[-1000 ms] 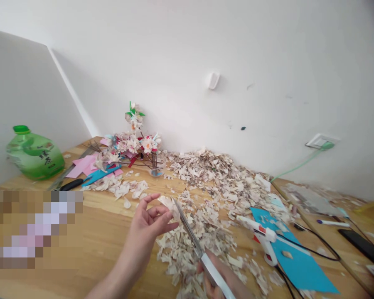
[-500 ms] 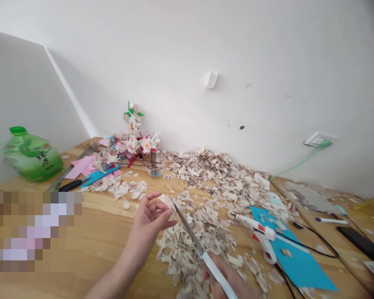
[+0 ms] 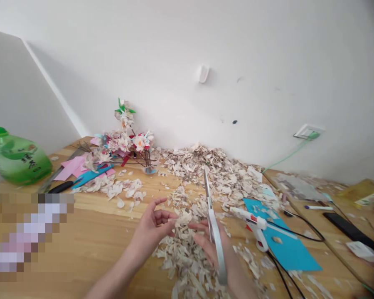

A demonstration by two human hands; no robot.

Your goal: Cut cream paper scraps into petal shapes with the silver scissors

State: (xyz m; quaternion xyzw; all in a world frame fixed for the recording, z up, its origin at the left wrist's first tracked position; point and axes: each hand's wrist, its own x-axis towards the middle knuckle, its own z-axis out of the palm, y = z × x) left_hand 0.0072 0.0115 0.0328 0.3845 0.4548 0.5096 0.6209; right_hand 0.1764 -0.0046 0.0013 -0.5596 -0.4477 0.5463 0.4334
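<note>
My left hand (image 3: 157, 222) is closed in a pinch at the left edge of a pale dried petal (image 3: 183, 217). My right hand (image 3: 216, 245) holds a pair of scissors (image 3: 214, 232) with light grey handles, blades pointing up and away. Its thumb and forefinger reach towards the petal's right side; whether they touch it I cannot tell. Beneath both hands spreads a pile of dried petals (image 3: 187, 265), and a larger petal heap (image 3: 205, 158) lies behind against the wall.
A white glue gun (image 3: 252, 220) rests by blue paper (image 3: 293, 251) on the right, its black cord looping beside it. Handmade flowers (image 3: 124, 141) stand at the back left near pink paper (image 3: 71, 166) and a green bottle (image 3: 21, 158). A black phone-like object (image 3: 349, 230) lies far right.
My right hand has come up beside my left, and the scissors have swung from pointing at the petal to pointing away. The view has shifted slightly right.
</note>
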